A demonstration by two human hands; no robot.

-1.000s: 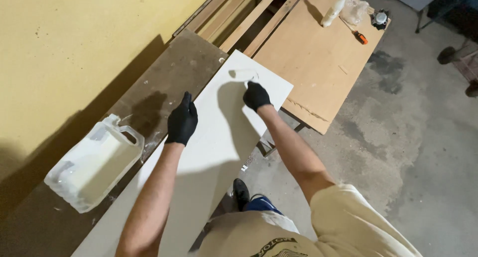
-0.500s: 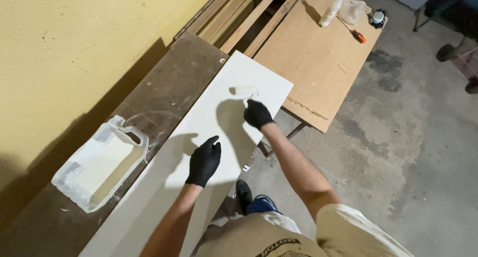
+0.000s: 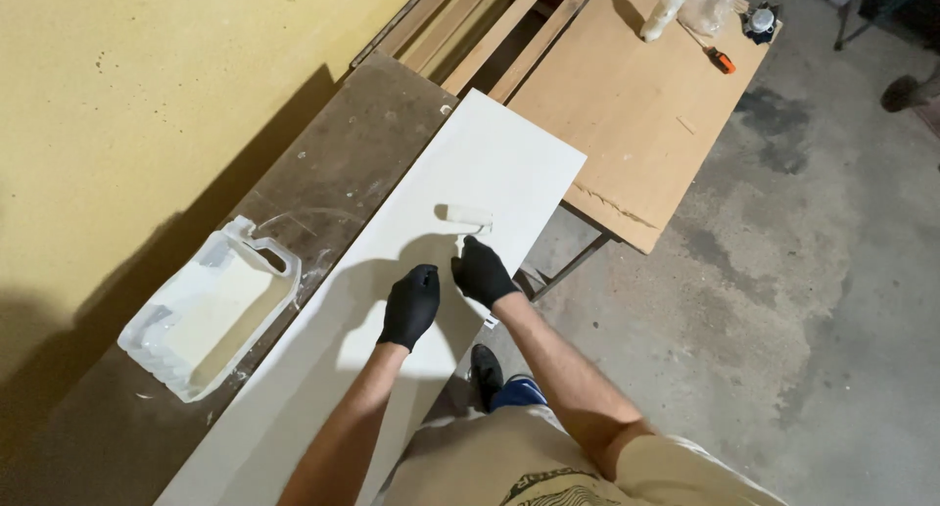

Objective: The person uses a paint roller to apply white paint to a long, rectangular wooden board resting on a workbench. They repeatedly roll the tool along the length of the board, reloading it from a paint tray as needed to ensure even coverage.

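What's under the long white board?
The white board lies on a dark, stained workbench, which shows along its left side. Its near right edge hangs over the grey concrete floor. What is directly beneath the board's middle is covered.

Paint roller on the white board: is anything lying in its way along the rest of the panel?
Nothing visible. The paint roller, held by the right hand, sits on the white board, whose surface around it is bare.

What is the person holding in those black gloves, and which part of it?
The right hand holds a small paint roller by its handle, with the roller head on the white board. The left hand holds nothing; it sits over the board.
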